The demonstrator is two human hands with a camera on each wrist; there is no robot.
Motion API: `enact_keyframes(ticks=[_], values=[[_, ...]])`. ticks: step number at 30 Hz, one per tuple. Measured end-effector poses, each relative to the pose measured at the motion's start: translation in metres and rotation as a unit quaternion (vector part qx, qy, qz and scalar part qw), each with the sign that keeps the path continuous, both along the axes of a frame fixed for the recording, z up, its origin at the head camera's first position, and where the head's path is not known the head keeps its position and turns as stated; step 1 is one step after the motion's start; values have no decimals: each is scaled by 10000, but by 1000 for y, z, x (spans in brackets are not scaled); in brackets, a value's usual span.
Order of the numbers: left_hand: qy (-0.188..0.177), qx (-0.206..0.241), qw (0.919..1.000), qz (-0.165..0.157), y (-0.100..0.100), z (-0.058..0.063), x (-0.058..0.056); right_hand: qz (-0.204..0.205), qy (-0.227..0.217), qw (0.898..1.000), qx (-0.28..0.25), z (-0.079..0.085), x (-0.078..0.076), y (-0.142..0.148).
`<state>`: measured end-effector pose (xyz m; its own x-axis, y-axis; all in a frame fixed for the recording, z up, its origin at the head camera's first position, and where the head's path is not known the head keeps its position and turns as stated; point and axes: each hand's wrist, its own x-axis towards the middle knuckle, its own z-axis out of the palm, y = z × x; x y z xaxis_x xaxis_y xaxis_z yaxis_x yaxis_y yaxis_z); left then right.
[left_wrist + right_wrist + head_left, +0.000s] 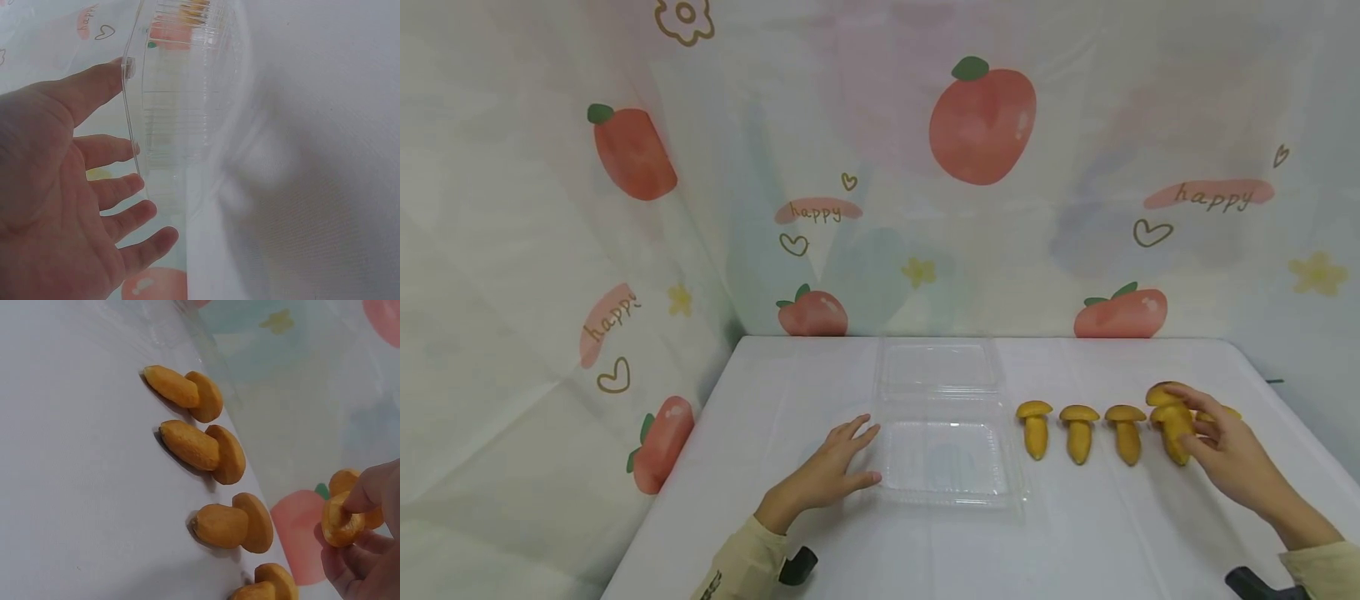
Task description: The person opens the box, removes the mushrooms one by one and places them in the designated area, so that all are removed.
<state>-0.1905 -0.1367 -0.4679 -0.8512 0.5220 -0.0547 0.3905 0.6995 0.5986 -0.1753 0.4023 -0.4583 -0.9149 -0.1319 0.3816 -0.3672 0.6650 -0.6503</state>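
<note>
A clear plastic clamshell box (pixel 942 457) lies with its lid folded back on the table. My left hand (pixel 829 468) is at its left side, fingers spread, with the thumb against the box's rim (pixel 133 119) in the left wrist view. My right hand (pixel 1231 454) pinches a yellow mushroom (pixel 339 528) between thumb and fingers, its stem end facing the right wrist camera. To the left stand out a mushroom (pixel 1035 433), a second mushroom (pixel 1079 437) and a third mushroom (pixel 1126 437), lying in a row. Another mushroom (pixel 1230 412) is partly hidden behind the right hand.
A white cloth covers the table (pixel 970 550). Behind it hangs a backdrop (pixel 880 275) printed with fruit, hearts and words. Black straps or mounts (pixel 798 566) show at both wrists.
</note>
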Motion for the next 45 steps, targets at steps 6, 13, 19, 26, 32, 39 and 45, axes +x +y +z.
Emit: enact_keyframes(ticks=[6, 13, 19, 26, 32, 39, 45], values=[[-33, -28, 10000, 47, 0, -1, 1, -236, -92, 9996, 143, 1, -2, 10], [-9, -57, 9999, 83, 0, -1, 1, -473, -193, 9986, 142, -1, -1, 21], [36, -35, 10000, 45, 0, 1, 0, -736, -475, 9960, 166, 1, -1, 29], [54, 0, 10000, 70, 0, 0, -1, -1087, -582, 9918, 327, -3, -1, 38], [26, 9, 10000, 65, -1, -2, 0, -1363, -741, 9867, 496, -5, 2, 47], [-38, 28, 10000, 51, 0, -2, -1, -1578, -875, 9825, 465, -4, 3, 62], [-2, 185, 9998, -98, -1, -1, -3, -1844, -1054, 9763, 416, -4, 0, 70]])
